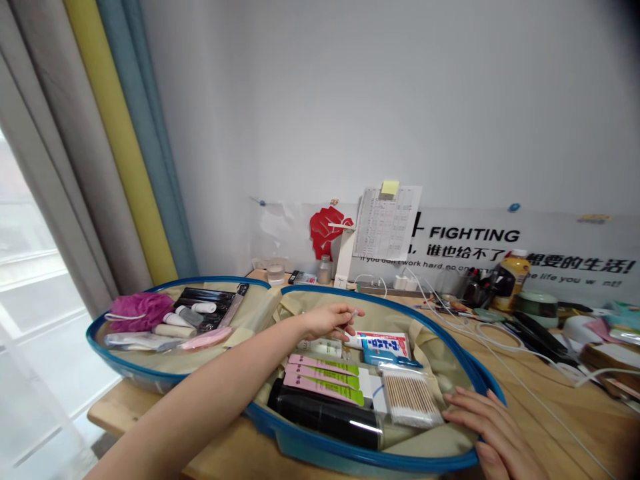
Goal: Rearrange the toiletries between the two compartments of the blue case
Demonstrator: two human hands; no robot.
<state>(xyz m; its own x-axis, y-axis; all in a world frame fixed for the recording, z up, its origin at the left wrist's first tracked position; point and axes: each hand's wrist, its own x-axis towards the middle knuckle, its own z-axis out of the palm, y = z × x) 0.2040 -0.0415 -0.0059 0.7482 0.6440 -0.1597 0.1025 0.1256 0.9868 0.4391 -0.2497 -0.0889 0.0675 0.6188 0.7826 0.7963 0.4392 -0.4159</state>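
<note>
A wooden table [543, 393] bears an open blue-rimmed case [400, 460] and white cables [505, 345].

Daylight pours in from the left through a pale glass window [30, 220], burnt out almost to white behind the sheer white curtain [55, 407], while the smooth grey wall [400, 100] stays evenly and softly lit. White glare streaks the glossy black cylinder [325, 410] in the open, blue-rimmed suitcase [295, 453]. Wide-angle distortion makes the long grey fabric curtain [55, 120] lean steeply, and dark vignetting shades the right-hand corners. Small print on the white paper sheet [387, 223] is too soft to read.
</note>
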